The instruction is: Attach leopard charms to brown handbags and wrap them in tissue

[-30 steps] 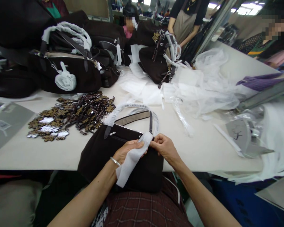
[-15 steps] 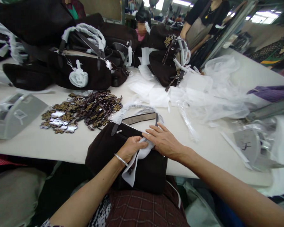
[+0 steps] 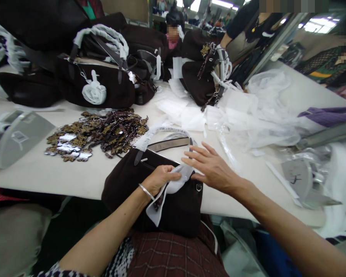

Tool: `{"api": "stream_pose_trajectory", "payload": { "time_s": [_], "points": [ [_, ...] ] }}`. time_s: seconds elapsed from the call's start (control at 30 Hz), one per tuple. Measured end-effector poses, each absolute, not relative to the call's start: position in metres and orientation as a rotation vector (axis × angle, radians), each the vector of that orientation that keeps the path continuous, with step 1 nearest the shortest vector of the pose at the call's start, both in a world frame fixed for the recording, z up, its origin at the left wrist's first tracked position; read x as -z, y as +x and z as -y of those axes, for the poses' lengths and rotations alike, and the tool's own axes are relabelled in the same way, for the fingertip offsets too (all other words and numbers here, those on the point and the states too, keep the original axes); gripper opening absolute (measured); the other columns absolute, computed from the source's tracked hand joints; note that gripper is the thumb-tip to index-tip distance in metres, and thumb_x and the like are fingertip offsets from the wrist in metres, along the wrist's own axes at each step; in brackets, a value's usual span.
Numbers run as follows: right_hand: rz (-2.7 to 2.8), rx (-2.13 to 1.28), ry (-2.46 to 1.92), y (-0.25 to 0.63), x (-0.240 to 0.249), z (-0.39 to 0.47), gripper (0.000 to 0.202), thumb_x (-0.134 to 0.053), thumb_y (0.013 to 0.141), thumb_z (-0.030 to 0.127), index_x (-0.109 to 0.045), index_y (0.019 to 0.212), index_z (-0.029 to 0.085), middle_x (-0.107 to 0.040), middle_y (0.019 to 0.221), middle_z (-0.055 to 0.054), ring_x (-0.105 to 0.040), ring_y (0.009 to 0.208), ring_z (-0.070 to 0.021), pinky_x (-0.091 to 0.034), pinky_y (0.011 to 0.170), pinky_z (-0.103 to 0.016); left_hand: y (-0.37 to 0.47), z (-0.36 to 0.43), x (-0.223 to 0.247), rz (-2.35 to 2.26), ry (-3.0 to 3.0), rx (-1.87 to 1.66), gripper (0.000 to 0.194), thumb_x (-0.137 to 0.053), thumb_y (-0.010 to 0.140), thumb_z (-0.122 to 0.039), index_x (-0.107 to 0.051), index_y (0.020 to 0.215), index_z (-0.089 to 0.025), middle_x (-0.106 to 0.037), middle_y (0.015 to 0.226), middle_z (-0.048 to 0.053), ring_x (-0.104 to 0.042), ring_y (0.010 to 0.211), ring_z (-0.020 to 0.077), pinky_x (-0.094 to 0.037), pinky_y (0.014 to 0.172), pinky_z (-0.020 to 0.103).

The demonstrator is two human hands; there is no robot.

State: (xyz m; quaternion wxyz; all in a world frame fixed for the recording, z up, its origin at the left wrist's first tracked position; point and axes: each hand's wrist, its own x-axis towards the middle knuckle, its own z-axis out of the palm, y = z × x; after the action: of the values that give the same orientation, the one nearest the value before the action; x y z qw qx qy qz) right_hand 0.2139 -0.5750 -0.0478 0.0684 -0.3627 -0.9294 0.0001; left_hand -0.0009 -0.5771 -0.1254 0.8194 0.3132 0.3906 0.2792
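Note:
A dark brown handbag (image 3: 123, 173) leans at the table's front edge against my lap, its handle (image 3: 167, 130) wrapped in white. My left hand (image 3: 158, 179), with a silver bangle on the wrist, pinches a white wrapping sheet (image 3: 175, 184) against the bag's front. Part of a dark braided piece shows under the sheet's lower end. My right hand (image 3: 209, 167) hovers just right of the sheet, fingers spread and holding nothing. Below it a metal ring (image 3: 198, 187) shows on the bag's side.
A heap of patterned charms (image 3: 100, 130) lies left of the bag. Behind stand wrapped brown handbags (image 3: 103, 88). White wrapping sheets (image 3: 193, 115) and clear plastic (image 3: 265, 115) spread at the right. Grey holders (image 3: 20, 134) stand at both sides. Co-workers are across the table.
My right hand has come off the white sheet and moved right, its fingers spreading. The metal ring is now uncovered. My left hand keeps its pinch on the sheet.

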Motion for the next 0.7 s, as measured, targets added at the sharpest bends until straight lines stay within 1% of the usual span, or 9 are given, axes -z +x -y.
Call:
{"api": "stream_pose_trajectory", "payload": {
  "time_s": [0.07, 0.13, 0.2, 0.3, 0.37, 0.43, 0.53, 0.6, 0.7],
  "points": [
    [2.808, -0.009, -0.913, 0.202, 0.066, 0.576, 0.037, -0.052, 0.091, 0.016, -0.058, 0.127, 0.022, -0.063, 0.127, -0.006, -0.048, 0.129, -0.0230, -0.021, 0.118, -0.053, 0.000, 0.576, 0.126, -0.767, 0.594, -0.566, 0.047, -0.090, 0.049, -0.032, -0.065, 0.082, -0.010, -0.066, 0.072, 0.004, -0.056, 0.057, 0.0105, -0.040, 0.057, 0.023],
    [2.767, -0.014, -0.902, 0.193, 0.083, 0.577, 0.037, -0.045, 0.092, 0.011, -0.059, 0.125, 0.022, -0.066, 0.122, -0.006, -0.054, 0.123, -0.0218, -0.023, 0.117, -0.053, -0.001, 0.576, 0.127, -0.755, 0.568, -0.561, 0.049, -0.091, 0.048, -0.032, -0.065, 0.083, -0.010, -0.066, 0.073, 0.004, -0.058, 0.059, 0.0115, -0.042, 0.060, 0.024],
    [2.726, -0.008, -1.042, 0.188, 0.088, 0.583, 0.043, -0.050, 0.089, 0.011, -0.055, 0.130, 0.021, -0.061, 0.130, -0.010, -0.048, 0.129, -0.0258, -0.022, 0.116, -0.057, -0.003, 0.577, 0.129, -0.820, 0.632, -0.588, 0.046, -0.090, 0.049, -0.033, -0.064, 0.080, -0.010, -0.063, 0.069, 0.002, -0.054, 0.055, 0.0097, -0.039, 0.056, 0.023],
    [2.710, -0.080, -1.203, 0.183, 0.071, 0.597, 0.061, -0.066, 0.077, 0.016, -0.050, 0.136, 0.019, -0.048, 0.144, -0.014, -0.034, 0.138, -0.0338, -0.023, 0.114, -0.060, -0.006, 0.577, 0.133, -0.945, 0.831, -0.647, 0.038, -0.085, 0.056, -0.034, -0.062, 0.076, -0.011, -0.057, 0.061, -0.003, -0.046, 0.049, 0.0068, -0.031, 0.050, 0.021],
    [2.718, -0.226, -1.157, 0.178, 0.058, 0.606, 0.057, -0.068, 0.077, 0.018, -0.053, 0.132, 0.022, -0.052, 0.139, -0.012, -0.042, 0.132, -0.0302, -0.033, 0.111, -0.054, -0.007, 0.578, 0.136, -0.992, 0.939, -0.667, 0.035, -0.083, 0.057, -0.032, -0.061, 0.075, -0.012, -0.055, 0.061, -0.005, -0.043, 0.050, 0.0065, -0.029, 0.050, 0.021],
    [2.699, -0.377, -1.049, 0.170, 0.054, 0.611, 0.037, -0.061, 0.085, 0.017, -0.060, 0.121, 0.024, -0.063, 0.122, -0.008, -0.055, 0.116, -0.0223, -0.045, 0.101, -0.042, -0.008, 0.579, 0.137, -1.014, 1.011, -0.666, 0.032, -0.082, 0.058, -0.032, -0.062, 0.074, -0.012, -0.056, 0.063, -0.004, -0.044, 0.053, 0.0075, -0.031, 0.052, 0.021],
    [2.632, -0.525, -0.946, 0.161, 0.068, 0.612, 0.019, -0.051, 0.090, 0.013, -0.066, 0.099, 0.021, -0.066, 0.104, -0.006, -0.061, 0.097, -0.0163, -0.052, 0.086, -0.031, -0.015, 0.582, 0.133, -0.985, 1.050, -0.650, 0.033, -0.079, 0.063, -0.038, -0.066, 0.079, -0.011, -0.062, 0.071, 0.000, -0.050, 0.061, 0.0104, -0.035, 0.057, 0.022],
    [2.573, -0.577, -0.925, 0.160, 0.081, 0.611, 0.019, -0.050, 0.090, 0.011, -0.066, 0.093, 0.020, -0.063, 0.110, -0.007, -0.060, 0.101, -0.0158, -0.052, 0.087, -0.029, -0.024, 0.586, 0.127, -0.945, 1.009, -0.625, 0.039, -0.077, 0.067, -0.043, -0.068, 0.088, -0.011, -0.065, 0.078, 0.003, -0.055, 0.067, 0.0125, -0.038, 0.062, 0.023],
    [2.531, -0.570, -0.922, 0.165, 0.093, 0.613, 0.027, -0.049, 0.090, 0.011, -0.064, 0.110, 0.022, -0.056, 0.128, -0.010, -0.054, 0.116, -0.0174, -0.050, 0.096, -0.032, -0.043, 0.596, 0.117, -0.903, 0.913, -0.611, 0.045, -0.070, 0.074, -0.051, -0.069, 0.096, -0.012, -0.067, 0.086, 0.006, -0.058, 0.076, 0.0162, -0.042, 0.068, 0.025]
  ]
}}
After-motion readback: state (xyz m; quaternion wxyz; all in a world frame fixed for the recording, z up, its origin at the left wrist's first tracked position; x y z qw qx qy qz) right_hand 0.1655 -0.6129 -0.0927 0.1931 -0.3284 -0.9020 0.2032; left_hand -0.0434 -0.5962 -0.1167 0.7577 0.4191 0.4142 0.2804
